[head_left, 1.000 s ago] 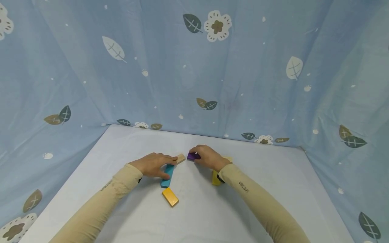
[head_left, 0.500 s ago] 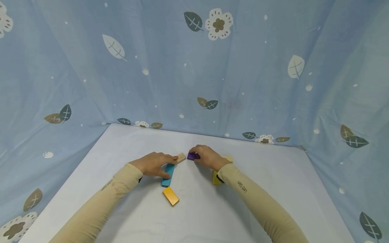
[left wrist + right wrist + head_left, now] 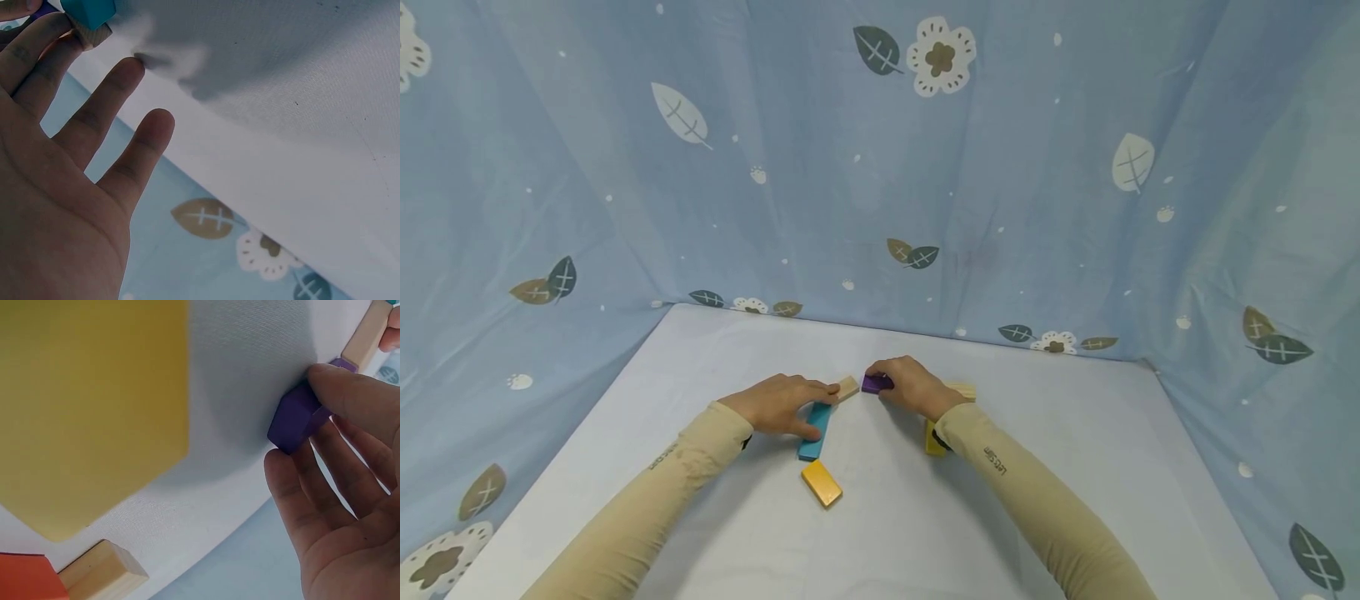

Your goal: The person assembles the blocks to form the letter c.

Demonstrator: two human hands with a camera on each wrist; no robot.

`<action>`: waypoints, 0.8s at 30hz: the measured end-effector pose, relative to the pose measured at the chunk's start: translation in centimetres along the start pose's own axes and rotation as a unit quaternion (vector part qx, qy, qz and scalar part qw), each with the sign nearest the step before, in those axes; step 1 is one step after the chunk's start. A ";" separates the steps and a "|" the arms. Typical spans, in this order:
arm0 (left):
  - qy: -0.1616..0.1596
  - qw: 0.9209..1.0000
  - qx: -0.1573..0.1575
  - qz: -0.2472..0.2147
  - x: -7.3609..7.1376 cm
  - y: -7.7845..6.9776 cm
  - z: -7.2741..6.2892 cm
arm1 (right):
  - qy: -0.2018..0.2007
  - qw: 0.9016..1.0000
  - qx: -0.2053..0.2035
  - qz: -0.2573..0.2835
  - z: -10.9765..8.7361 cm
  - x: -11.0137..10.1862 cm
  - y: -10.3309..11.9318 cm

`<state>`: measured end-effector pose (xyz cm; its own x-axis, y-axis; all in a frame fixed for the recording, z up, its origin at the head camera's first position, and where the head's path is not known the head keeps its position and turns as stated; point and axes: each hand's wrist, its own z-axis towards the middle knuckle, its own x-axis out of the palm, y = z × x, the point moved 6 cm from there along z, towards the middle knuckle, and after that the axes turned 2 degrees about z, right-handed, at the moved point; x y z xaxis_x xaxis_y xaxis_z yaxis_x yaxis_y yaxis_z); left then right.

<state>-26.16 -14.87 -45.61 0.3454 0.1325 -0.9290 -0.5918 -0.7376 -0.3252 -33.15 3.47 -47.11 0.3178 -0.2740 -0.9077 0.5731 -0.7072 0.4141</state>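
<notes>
Head view: with fingers apart, my left hand [image 3: 778, 406] is resting on the blue block [image 3: 819, 418], seemingly steadying it beside the wooden block [image 3: 847, 388]; my right hand [image 3: 913, 388] is pinching the purple block [image 3: 872, 384] just right of the wooden block's far end, likely to control its angle.

purple block [image 3: 874, 384], blue block [image 3: 819, 418], amber block [image 3: 822, 484], yellow block [image 3: 94, 406], blue leaf-patterned curtain [image 3: 820, 167]
</notes>
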 end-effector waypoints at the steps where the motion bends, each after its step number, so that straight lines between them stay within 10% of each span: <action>1: 0.000 1.000 -0.002 -0.001 0.0 0.0 0.0 | -0.001 1.000 0.001 0.000 0.0 0.0 0.0; 24: 0.002 1.000 0.006 -0.008 -0.2 -0.2 0.0 | -0.008 1.000 0.005 0.018 -0.2 0.1 -0.5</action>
<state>-26.13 -14.69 -45.36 0.3577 0.1423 -0.9229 -0.5940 -0.7280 -0.3424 -33.31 3.92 -47.40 0.3262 -0.3104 -0.8929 0.5530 -0.7034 0.4466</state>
